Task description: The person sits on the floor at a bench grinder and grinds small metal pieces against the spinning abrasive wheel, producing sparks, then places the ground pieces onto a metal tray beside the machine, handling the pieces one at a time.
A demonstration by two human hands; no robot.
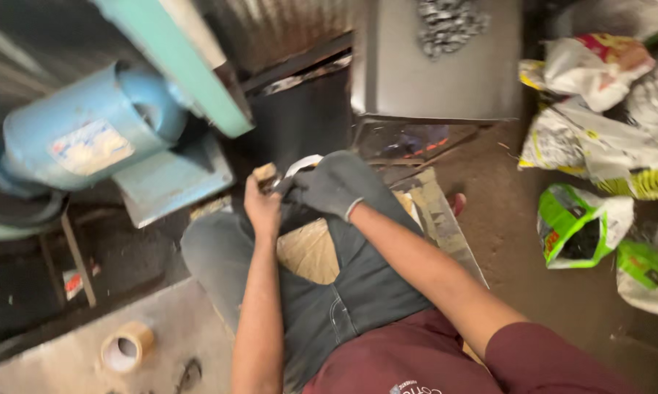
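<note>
My bare left hand (pixel 262 204) is closed around a small tan block (pixel 265 174), held above my knees. My right hand (pixel 329 186), in a dark grey glove, grips the other end of a curved white strip (pixel 303 162) that runs between the two hands. Both hands meet over my lap, where I sit in dark jeans with a piece of brown board (pixel 308 252) lying on my thighs. What the strip is made of is too blurred to tell.
A light blue motor (pixel 88 135) on a green machine frame (pixel 176 66) stands at the left. A grey metal tray (pixel 431 73) holding small metal pieces is ahead. Several plastic sacks (pixel 599 146) lie at the right. A tape roll (pixel 127 346) rests on a grey slab.
</note>
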